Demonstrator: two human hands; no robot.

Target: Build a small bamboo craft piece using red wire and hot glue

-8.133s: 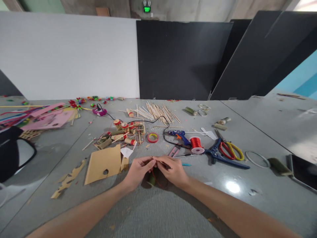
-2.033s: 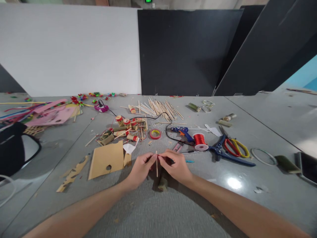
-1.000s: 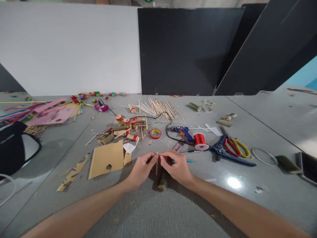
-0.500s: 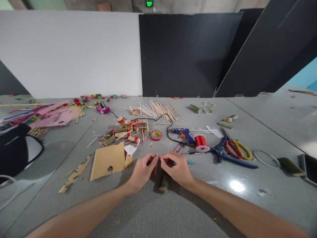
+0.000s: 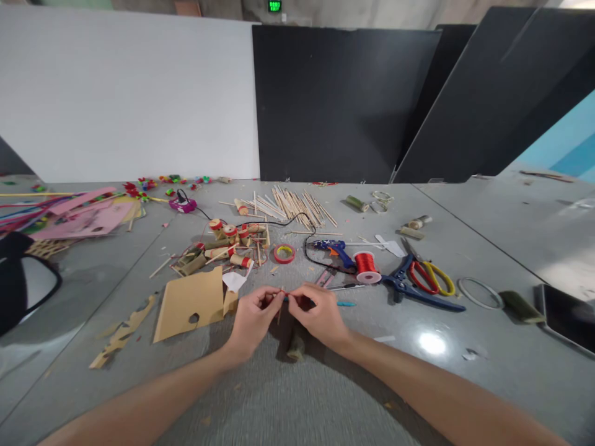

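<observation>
My left hand (image 5: 255,319) is closed in a pinch on a thin wooden stick (image 5: 279,316), whose lower end shows below the fingertips. My right hand (image 5: 320,314) pinches a small bit of red material right at the stick's top; whether it is thread or tape I cannot tell. The fingertips of both hands almost meet. Underneath them a short bamboo piece (image 5: 296,348) lies on the grey surface, partly covered by my right hand. A blue pen (image 5: 346,304) sticks out past the right knuckles.
Ahead lie a red tape roll (image 5: 284,253), a blue glue gun (image 5: 335,251), a red thread spool (image 5: 367,268), pliers (image 5: 418,290) and scissors (image 5: 434,278). Cardboard (image 5: 188,306) and red-banded bamboo pieces (image 5: 230,235) are at left. Wooden sticks (image 5: 302,207) lie before a black panel (image 5: 325,105).
The whole view has shifted, so things appear further left. Both hands keep their pinch close together, and less of the red material shows between the fingertips.
</observation>
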